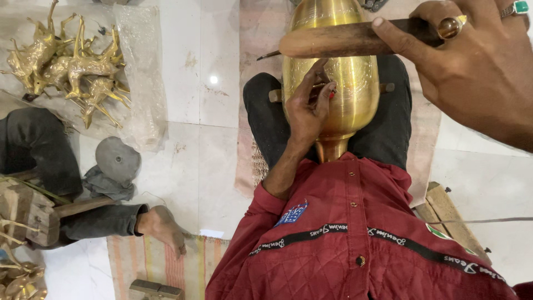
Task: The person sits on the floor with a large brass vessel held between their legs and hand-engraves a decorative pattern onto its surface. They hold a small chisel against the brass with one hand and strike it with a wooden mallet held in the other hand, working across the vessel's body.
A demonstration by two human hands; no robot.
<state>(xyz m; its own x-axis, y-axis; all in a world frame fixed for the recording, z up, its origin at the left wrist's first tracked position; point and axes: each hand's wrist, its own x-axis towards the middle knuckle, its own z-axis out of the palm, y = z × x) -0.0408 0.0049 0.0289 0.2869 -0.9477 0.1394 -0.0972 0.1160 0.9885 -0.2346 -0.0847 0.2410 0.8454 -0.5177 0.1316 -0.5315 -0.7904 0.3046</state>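
Note:
A polished brass vase lies along my lap between my dark-trousered legs, its narrow neck towards my red quilted jacket. My left hand rests on the vase's left flank, its fingers pinched around a small thin tool with a red end, held against the metal. My right hand, wearing rings, is raised close to the camera at the upper right. It grips a wooden mallet-like stick that hangs crosswise above the vase's upper part, with a thin metal tip at its left end.
Several brass deer figurines lie on a clear plastic sheet at the upper left. Another person's dark-clad leg and bare foot stretch in from the left, beside a grey cloth and a wooden block. A wooden plank lies at my right.

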